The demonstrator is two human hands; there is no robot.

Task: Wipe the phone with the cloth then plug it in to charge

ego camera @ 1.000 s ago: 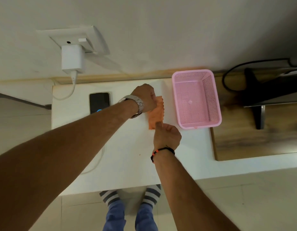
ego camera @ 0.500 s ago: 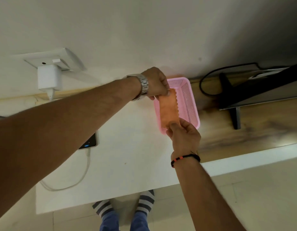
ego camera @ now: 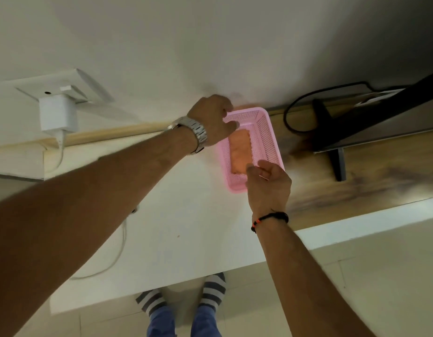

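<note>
- The cloth [ego camera: 240, 152] is a folded orange strip with a wavy, scalloped edge along one long side; it looks soft and slightly blurred.
- It lies flat on the floor of the pink basket [ego camera: 266, 132], between the two hands.
- Its long axis runs along the length of the basket, from the near short wall by the right hand up to the far end by the left hand, tilted a little rightward as it goes away.
- The left hand [ego camera: 211, 120], with a metal watch [ego camera: 194, 135] on its wrist, is at the basket's far left corner; its fingers are spread loosely and grip nothing, with a fingertip just over the far end of the cloth.
- The right hand [ego camera: 269, 183], with a dark cord bracelet [ego camera: 271, 218] on its wrist, hangs over the basket's near end; thumb and fingers are loosely apart and empty, the thumb tip close to the near end of the cloth. Whether it touches the cloth cannot be told.
- The phone is almost wholly hidden under the left forearm; only a sliver shows beside the arm.
- A white cable [ego camera: 118, 251] loops over the white table [ego camera: 186, 239] below the left forearm, and a white charger [ego camera: 57, 115] sits in the wall socket [ego camera: 64, 86] well to the left of the left hand.
- A dark screen stand [ego camera: 337, 154] rests on the wooden surface right of the basket.
</note>
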